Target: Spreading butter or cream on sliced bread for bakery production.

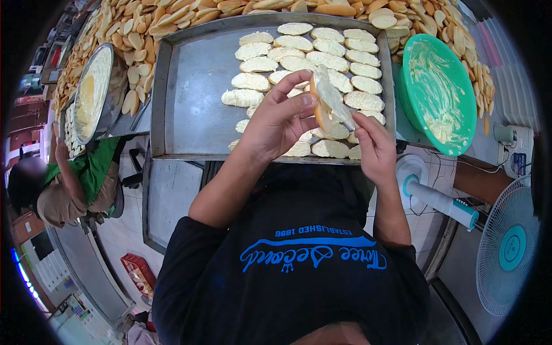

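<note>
Over a large metal tray (195, 75) lined with rows of cream-topped oval bread slices (248, 81), my left hand (284, 115) grips a bread slice (319, 115) by its edge, tilted upright. My right hand (371, 144) is closed on the handle of a cream-coated metal spreader (339, 103), whose blade lies against that slice's face and partly hides it. To the right of the tray sits a green plastic bowl (420, 75) smeared with pale cream.
Piled bread slices (195, 10) line the back. Left are a steel bowl of cream (92, 92) and a co-worker (80, 184). A standing fan (509, 247) and a power strip (520, 150) are at right, a red crate (138, 273) and metal trays (169, 207) below.
</note>
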The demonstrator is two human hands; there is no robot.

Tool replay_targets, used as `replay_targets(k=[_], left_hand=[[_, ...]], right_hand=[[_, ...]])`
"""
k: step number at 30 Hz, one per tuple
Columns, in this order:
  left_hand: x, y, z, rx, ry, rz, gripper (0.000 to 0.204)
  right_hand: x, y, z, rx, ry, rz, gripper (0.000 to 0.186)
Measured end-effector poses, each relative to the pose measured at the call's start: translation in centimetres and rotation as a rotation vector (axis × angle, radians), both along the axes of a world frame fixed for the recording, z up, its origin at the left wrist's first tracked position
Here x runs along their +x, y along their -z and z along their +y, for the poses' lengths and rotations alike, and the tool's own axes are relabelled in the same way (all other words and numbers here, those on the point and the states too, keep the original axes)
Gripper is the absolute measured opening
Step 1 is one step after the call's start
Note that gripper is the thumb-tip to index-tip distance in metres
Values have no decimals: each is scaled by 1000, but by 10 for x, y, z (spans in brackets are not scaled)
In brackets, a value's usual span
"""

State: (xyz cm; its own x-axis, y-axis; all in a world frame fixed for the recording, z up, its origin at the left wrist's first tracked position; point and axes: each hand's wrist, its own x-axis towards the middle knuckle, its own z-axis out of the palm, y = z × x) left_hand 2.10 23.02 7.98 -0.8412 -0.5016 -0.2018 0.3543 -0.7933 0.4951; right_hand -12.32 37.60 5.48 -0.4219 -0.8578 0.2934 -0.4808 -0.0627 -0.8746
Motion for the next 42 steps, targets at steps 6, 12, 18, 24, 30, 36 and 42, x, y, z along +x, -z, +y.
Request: replay_targets(k=[6,12,18,24,30,36,42], left_hand=[[1,0,-4,11,-62,-4,36],[5,4,-8,-7,-147,0,38],[10,3,-9,-198,-224,94,50],[9,2,-3,-763,-464,111,66],[13,-2,-2,-1117,-608,103,63],[15,-3,-7,-1521,-806,104,61],[17,-9,-5,-1708,-866,81,64]], right_hand=[[2,-2,9,42,-70,27,24],[2,-13,26,114,-83,97,25],[-4,-15,33,79,42,123,24],[13,-27,14,7,81,91,25],[3,-23,26,84,28,250,27],[10,-34,24,43,96,132,26],[12,-29,25,46,44,168,26]])
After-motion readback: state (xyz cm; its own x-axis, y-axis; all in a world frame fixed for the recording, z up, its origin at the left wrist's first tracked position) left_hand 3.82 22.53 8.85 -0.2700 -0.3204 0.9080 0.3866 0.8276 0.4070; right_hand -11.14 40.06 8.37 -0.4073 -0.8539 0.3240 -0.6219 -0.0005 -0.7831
